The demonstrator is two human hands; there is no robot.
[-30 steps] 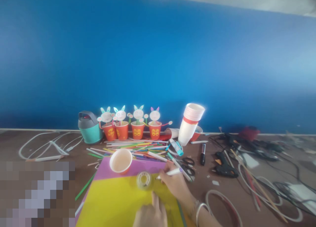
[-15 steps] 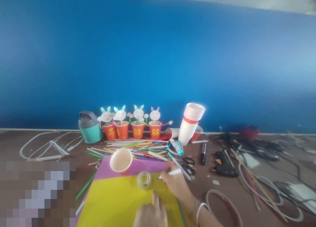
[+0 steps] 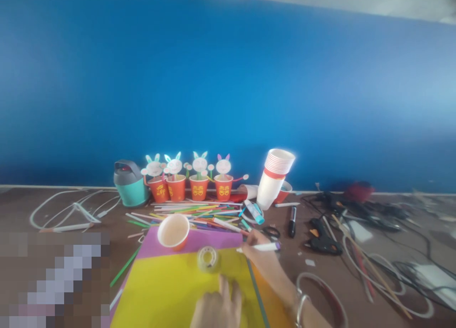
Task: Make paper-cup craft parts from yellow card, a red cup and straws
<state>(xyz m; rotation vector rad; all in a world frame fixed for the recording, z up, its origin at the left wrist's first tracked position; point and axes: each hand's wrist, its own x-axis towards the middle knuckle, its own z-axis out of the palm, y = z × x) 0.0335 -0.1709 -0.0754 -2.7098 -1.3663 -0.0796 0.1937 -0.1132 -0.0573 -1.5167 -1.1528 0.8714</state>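
My right hand (image 3: 265,264) pinches a white pen with a purple cap (image 3: 260,247), its tip at the far right edge of a yellow paper sheet (image 3: 171,290). My left hand (image 3: 217,306) rests on the yellow sheet at the bottom edge, fingers stretched flat, one pointing up toward a roll of clear tape (image 3: 208,258) that lies on the sheet. A purple sheet (image 3: 199,240) lies under the yellow one. An orange paper cup (image 3: 174,232) lies tilted on the purple sheet, open mouth facing me.
Several orange cups with paper bunnies (image 3: 188,178) stand along the blue wall, beside a teal container (image 3: 128,183) and a stack of white cups (image 3: 274,178). Coloured straws (image 3: 199,211), scissors (image 3: 270,233), a black marker (image 3: 292,221), a glue gun (image 3: 322,237) and cables (image 3: 377,261) litter the table.
My right hand has slid to the right with the pen, from beside the tape roll to the sheet's right edge. My left hand stays put.
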